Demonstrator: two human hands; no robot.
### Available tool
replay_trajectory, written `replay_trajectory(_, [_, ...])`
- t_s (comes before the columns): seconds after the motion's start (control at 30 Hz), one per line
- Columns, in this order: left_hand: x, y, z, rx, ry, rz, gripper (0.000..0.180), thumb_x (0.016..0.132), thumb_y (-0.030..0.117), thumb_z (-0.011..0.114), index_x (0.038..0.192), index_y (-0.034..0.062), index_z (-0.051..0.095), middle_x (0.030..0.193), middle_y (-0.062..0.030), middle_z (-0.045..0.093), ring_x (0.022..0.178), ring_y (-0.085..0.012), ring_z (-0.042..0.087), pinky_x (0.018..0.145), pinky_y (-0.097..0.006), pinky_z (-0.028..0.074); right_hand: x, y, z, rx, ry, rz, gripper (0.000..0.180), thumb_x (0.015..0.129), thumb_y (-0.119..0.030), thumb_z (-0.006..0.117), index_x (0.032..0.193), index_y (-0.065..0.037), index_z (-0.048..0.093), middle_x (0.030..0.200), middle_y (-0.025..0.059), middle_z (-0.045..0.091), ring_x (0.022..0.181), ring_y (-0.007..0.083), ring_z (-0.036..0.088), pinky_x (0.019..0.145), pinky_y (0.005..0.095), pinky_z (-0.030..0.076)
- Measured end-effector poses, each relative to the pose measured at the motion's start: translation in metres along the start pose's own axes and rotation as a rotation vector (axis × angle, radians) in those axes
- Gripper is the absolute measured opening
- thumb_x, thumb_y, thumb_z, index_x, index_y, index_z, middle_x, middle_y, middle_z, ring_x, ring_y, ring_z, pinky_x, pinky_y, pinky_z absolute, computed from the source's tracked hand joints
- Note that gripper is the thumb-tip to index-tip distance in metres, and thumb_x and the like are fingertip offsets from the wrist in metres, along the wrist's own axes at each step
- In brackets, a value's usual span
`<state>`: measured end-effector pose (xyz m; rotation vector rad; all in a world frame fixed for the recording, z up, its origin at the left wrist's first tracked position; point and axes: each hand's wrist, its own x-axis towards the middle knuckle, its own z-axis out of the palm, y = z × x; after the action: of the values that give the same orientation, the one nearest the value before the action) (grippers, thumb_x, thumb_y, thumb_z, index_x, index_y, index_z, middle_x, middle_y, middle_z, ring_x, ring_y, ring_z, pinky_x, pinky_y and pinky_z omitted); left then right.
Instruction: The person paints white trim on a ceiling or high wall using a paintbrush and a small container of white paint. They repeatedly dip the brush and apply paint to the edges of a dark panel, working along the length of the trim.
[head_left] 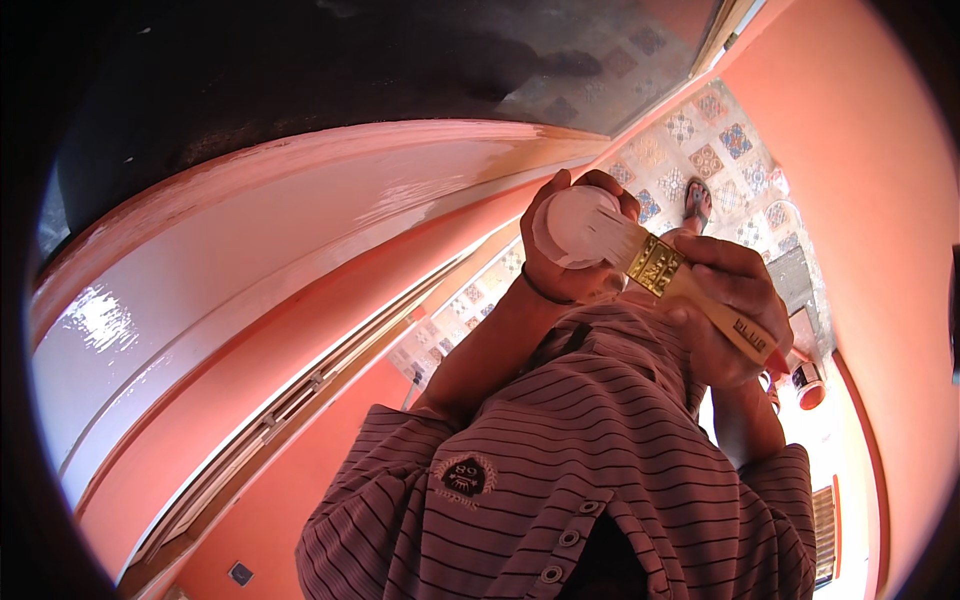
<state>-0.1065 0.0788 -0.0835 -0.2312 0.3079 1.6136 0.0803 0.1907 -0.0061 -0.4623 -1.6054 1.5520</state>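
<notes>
My left hand (550,268) is wrapped around a small round container of whitish paint (578,222), with fingers curled behind its far side. A dark band circles the left wrist. In my right hand (738,300) is a flat paintbrush (657,266) with a light wooden handle, a red end and a gold-coloured metal collar. The brush points left, and its whitish, paint-coated bristles (620,240) lie across the container's right side. Whether the tips dip into the paint or rest on the rim, I cannot tell. Both hands are in front of my striped shirt.
To the left runs a glossy whitish band (250,270) below a dark shiny panel (330,80). Coral walls (860,200) stand on both sides. Below are patterned floor tiles (706,160), a sandalled foot (697,203) and a small bucket-like container (808,386).
</notes>
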Motion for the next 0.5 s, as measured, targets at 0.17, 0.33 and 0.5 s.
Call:
replay_trajectory(0.17, [-0.011, 0.004, -0.02, -0.001, -0.047, -0.02, 0.059, 0.11, 0.058, 0.043, 0.128, 0.0056, 0.065, 0.106, -0.0197, 0.068, 0.085, -0.031, 0.069, 0.071, -0.041, 0.058, -0.005, 0.029, 0.019, 0.578, 0.358, 0.317, 0.029, 0.098, -0.007, 0.078, 0.121, 0.001, 0.061, 0.124, 0.0297, 0.069, 0.107, 0.0348, 0.075, 0.084, 0.0395, 0.066])
replay_trajectory(0.33, [-0.044, 0.006, -0.032, 0.012, -0.047, 0.002, 0.058, 0.11, 0.057, 0.044, 0.125, 0.0051, 0.062, 0.108, -0.0183, 0.063, 0.075, -0.0295, 0.064, 0.063, -0.036, 0.052, 0.007, 0.057, 0.047, 0.383, 0.39, 0.452, 0.017, 0.099, -0.003, 0.075, 0.106, 0.005, 0.061, 0.119, 0.0274, 0.071, 0.092, 0.0285, 0.077, 0.08, 0.0384, 0.065])
replay_trajectory(0.5, [-0.071, 0.013, -0.034, 0.101, -0.049, -0.011, 0.056, 0.11, 0.057, 0.047, 0.125, 0.0047, 0.06, 0.109, -0.0175, 0.062, 0.076, -0.0281, 0.063, 0.063, -0.033, 0.052, 0.009, 0.073, 0.079, 0.371, 0.526, 0.469, 0.023, 0.091, -0.002, 0.086, 0.103, 0.006, 0.068, 0.103, 0.0159, 0.076, 0.094, 0.018, 0.076, 0.081, 0.0281, 0.061])
